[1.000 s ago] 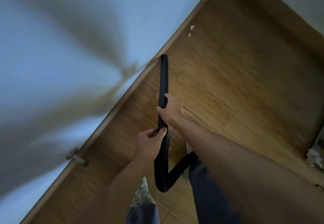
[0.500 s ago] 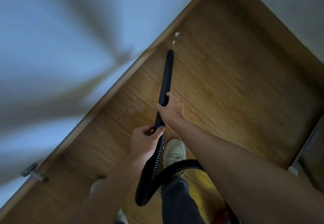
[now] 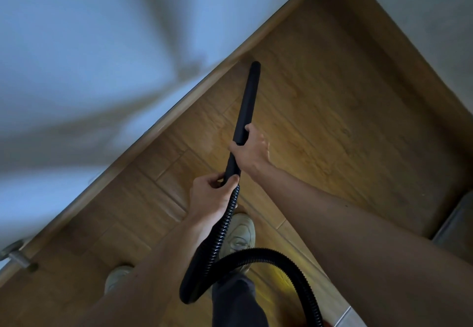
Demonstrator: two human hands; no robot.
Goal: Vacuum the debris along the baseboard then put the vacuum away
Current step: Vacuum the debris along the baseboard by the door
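The right hand (image 3: 249,151) gripped the black wand (image 3: 247,106) about halfway along, fingers wrapped round it from the right. The left hand (image 3: 210,196) held the wand's lower end, where the ribbed hose (image 3: 225,227) joined it, with thumb and fingers curled round the tube. The wand slanted up and away from the person, and its tip lay just beside the wooden baseboard (image 3: 225,67); whether the tip touched the floor (image 3: 332,122) or the baseboard could not be told. What was inside the wand and hose was hidden.

The hose dropped from the left hand, looped near the knees and arched off to the lower right edge. Below the arms stood 2 pale shoes, 1 (image 3: 240,234) under the hose and 1 (image 3: 117,275) further left, with a dark trouser leg (image 3: 235,301) between the hose loops. A metal door stop (image 3: 18,257) stuck out of the baseboard at the far lower left. The pale wall (image 3: 102,45) above the baseboard was blurred.

Against the frame 0.5 s before, the tip had gone forward along the baseboard to where 2 small white bits of debris had lain, and those bits no longer showed. Both hands kept the same grips, and the door stop had slid toward the left edge.
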